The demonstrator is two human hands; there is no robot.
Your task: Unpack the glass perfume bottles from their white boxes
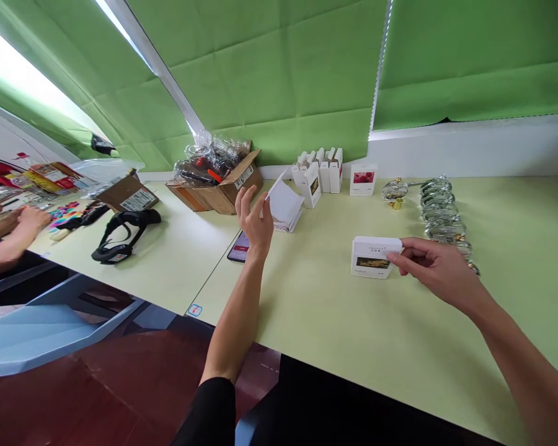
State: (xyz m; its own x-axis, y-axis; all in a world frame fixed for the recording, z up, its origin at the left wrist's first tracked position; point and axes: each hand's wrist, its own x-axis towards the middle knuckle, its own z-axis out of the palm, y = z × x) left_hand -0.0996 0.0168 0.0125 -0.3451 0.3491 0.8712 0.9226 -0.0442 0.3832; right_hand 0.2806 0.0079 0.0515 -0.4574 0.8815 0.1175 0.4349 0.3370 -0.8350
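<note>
My right hand (434, 269) grips the right edge of a small white box (371, 266) between thumb and fingers. The box stands upright on the table, with a dark picture and print on its front. My left hand (255, 220) is raised, thumb and a finger closed at the edge of a thin white sheet (279, 189), the other fingers curled and apart. This sheet tilts up from a stack of flat white pieces (288, 214); whether they are paper or folded card I cannot tell. Beyond my right hand lies a row of clear glass-like ornaments (439, 210).
Several white boxes (312, 186) and a box with a red picture (363, 179) stand at the back. A gold piece (396, 203) lies nearby. Leftward are a phone (238, 248), a filled carton (214, 192), a black headset (123, 238) and another person's hands (32, 220).
</note>
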